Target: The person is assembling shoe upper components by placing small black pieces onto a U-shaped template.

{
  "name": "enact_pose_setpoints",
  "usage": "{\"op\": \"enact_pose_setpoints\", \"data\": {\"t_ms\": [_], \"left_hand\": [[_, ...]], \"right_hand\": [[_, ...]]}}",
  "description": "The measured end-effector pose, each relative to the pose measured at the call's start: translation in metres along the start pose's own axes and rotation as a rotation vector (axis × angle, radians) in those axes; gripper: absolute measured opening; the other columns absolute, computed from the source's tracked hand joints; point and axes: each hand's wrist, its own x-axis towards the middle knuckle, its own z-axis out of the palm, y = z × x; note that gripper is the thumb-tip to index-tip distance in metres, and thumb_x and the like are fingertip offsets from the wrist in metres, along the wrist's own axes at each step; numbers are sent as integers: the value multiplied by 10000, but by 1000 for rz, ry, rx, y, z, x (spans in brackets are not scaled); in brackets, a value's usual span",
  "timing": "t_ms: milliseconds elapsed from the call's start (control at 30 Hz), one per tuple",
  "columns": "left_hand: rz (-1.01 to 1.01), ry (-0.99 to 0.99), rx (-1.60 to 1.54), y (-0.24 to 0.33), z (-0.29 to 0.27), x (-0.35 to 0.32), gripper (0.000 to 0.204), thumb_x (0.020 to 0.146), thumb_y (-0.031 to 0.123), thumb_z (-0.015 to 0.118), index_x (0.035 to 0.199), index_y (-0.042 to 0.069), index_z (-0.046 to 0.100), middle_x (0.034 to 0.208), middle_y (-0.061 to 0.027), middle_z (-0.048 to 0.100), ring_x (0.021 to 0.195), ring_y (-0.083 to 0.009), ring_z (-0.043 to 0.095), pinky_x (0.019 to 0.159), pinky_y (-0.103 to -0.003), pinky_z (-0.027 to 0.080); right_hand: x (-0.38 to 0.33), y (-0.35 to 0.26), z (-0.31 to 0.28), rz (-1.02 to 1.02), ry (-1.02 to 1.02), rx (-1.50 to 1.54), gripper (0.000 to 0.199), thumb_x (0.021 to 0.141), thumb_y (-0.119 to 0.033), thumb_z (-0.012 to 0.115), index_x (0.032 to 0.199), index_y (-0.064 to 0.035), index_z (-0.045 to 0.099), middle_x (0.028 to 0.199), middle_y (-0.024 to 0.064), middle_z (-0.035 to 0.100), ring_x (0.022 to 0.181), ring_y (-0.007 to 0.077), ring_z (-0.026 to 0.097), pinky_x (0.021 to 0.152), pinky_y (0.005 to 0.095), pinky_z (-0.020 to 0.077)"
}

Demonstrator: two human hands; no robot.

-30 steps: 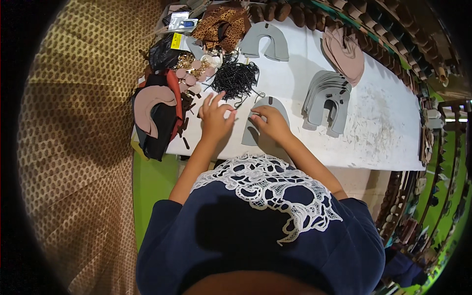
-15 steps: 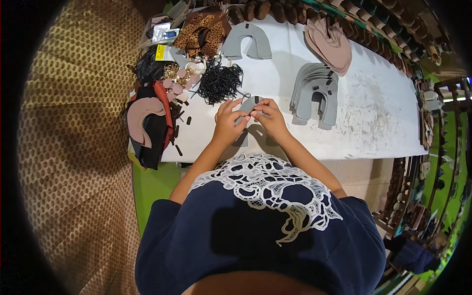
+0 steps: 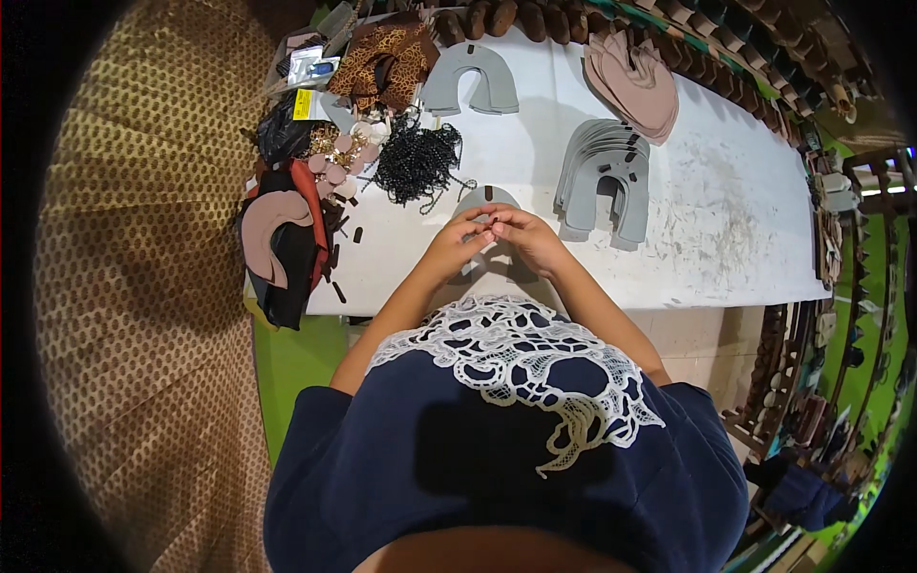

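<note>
A small dark piece [image 3: 491, 225] is pinched between the closed fingertips of the left hand [image 3: 457, 244] and right hand [image 3: 525, 239], which are brought together above a grey U-shaped piece [image 3: 482, 205] on the white table [image 3: 726, 229]. A stack of grey U-shaped pieces [image 3: 604, 177] is located just to the right, and a heap of black beads [image 3: 415, 162] to the left.

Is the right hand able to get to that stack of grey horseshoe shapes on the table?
Probably yes. The stack of grey horseshoe pieces lies just beyond and to the right of the right hand, with only bare white table between them. But both hands are busy pinching a small piece, so it would likely need to let go first.
</note>
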Motion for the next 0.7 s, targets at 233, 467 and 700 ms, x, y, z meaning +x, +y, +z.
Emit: {"op": "enact_pose_setpoints", "data": {"t_ms": [233,467,700], "left_hand": [[110,294,614,-15,-6,1,227,817,226,629,997,95,673,1250,-189,494,1160,-322,453,964,-413,370],[109,385,782,-11,-12,3,237,798,288,625,992,161,673,1277,-159,483,1184,-338,409,999,-425,288],[115,342,981,-21,-10,13,283,777,316,628,1033,198,651,1350,-155,400,1233,-351,338,989,-493,261]], "right_hand": [[4,11,-22,-31,363,-568,172,824,-150,654,922,-8,651,893,68,639,799,146,592,741,271,455],[4,13,-25,-182,399,-1194,171,779,-189,635,862,-45,676,841,149,641,764,311,602,698,375,467],[15,23,-20,-233,521,-1316,149,764,-184,647,810,-44,668,835,145,612,771,303,585,696,377,461]]}}
